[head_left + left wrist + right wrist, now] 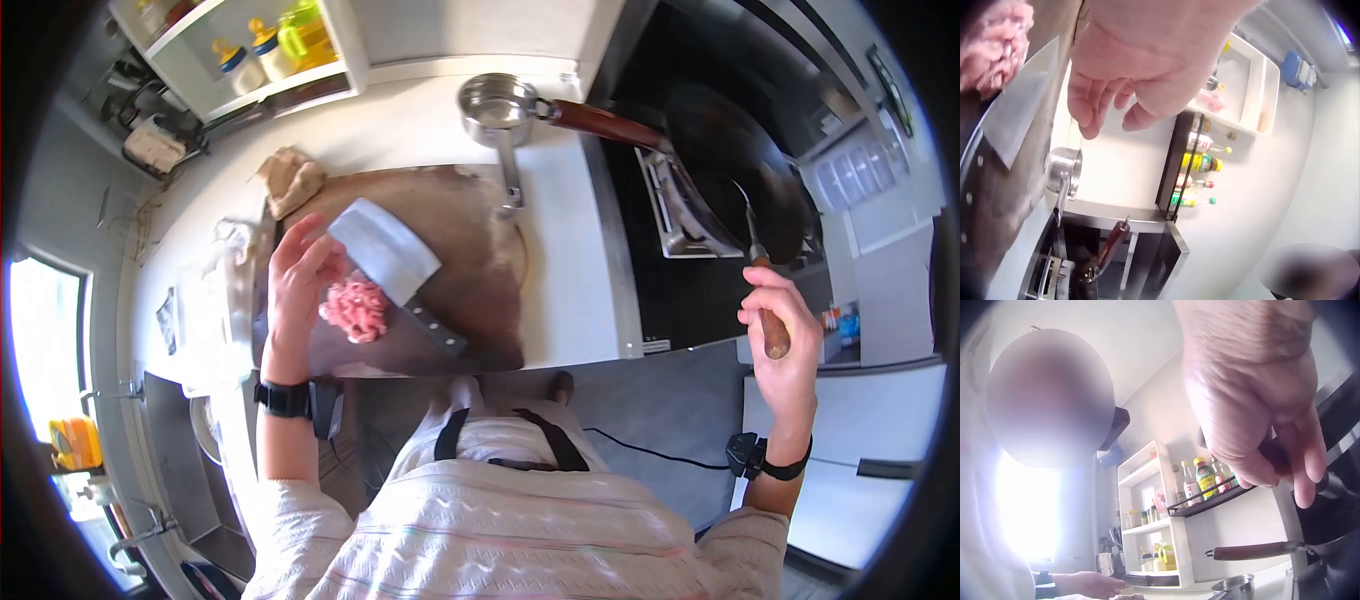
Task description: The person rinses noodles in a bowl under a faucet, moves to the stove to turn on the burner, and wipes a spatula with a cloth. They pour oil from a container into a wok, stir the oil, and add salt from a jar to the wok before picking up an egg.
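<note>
In the head view, the left hand (298, 285) hangs beside a cleaver (385, 250) and a mound of minced meat (355, 308) on the dark cutting board (470, 270). Its fingers are loosely bent and hold nothing, as the left wrist view shows of the same hand (1141, 69). The right hand (783, 335) grips the wooden handle (775, 338) of a metal utensil, whose far end reaches into the black wok (735, 170) on the stove. In the right wrist view the right hand (1260, 412) is curled round that handle.
A small steel pot (497, 105) stands behind the board, near the wok's wooden handle (605, 122). A crumpled brown bag (290, 180) lies at the board's back left corner. White shelves (210, 95) with bottles stand at the back left, and the stove (690, 290) is at the right.
</note>
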A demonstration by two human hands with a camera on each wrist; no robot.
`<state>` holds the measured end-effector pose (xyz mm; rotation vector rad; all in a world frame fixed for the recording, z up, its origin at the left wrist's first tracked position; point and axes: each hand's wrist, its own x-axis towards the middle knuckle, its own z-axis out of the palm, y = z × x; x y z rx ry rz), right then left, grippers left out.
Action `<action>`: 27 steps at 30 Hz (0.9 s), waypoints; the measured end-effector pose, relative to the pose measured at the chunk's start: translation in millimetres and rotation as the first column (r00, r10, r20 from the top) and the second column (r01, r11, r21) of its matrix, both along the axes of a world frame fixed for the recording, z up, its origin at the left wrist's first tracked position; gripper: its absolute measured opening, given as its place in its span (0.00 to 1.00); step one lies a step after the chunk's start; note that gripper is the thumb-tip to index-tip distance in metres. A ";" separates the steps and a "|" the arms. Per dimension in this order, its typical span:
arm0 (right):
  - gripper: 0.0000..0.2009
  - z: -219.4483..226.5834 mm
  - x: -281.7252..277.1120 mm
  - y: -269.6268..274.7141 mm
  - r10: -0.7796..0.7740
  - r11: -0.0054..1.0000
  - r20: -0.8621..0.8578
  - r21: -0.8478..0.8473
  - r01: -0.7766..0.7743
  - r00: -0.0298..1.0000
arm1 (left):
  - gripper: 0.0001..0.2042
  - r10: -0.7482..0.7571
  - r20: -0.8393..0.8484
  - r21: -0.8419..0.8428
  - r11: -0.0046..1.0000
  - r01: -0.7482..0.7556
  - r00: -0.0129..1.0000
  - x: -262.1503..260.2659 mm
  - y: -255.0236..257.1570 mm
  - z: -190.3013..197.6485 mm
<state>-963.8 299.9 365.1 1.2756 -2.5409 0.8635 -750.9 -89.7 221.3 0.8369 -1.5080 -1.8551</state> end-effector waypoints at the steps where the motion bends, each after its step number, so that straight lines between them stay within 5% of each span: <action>1: 0.09 -2.7 4.5 -8.5 -0.012 1.000 0.004 0.003 0.012 1.000 | 0.18 0.021 0.006 -0.007 1.000 -0.021 1.000 6.3 -10.2 -0.5; 10: 0.11 -23.7 28.6 -62.5 -0.008 0.998 0.013 0.058 0.007 1.000 | 0.19 0.142 0.055 -0.023 0.990 -0.140 0.988 28.7 -58.0 -22.4; 20: 0.12 -42.5 29.2 -79.0 0.004 0.992 -0.169 0.127 0.018 0.986 | 0.19 0.045 0.085 0.017 0.999 -0.047 0.995 40.1 -70.6 -44.7; 27: 0.13 -48.4 31.9 -94.9 -0.015 0.994 -0.111 0.106 0.026 0.994 | 0.18 0.031 0.043 0.074 0.997 -0.034 0.999 37.5 -73.0 -49.3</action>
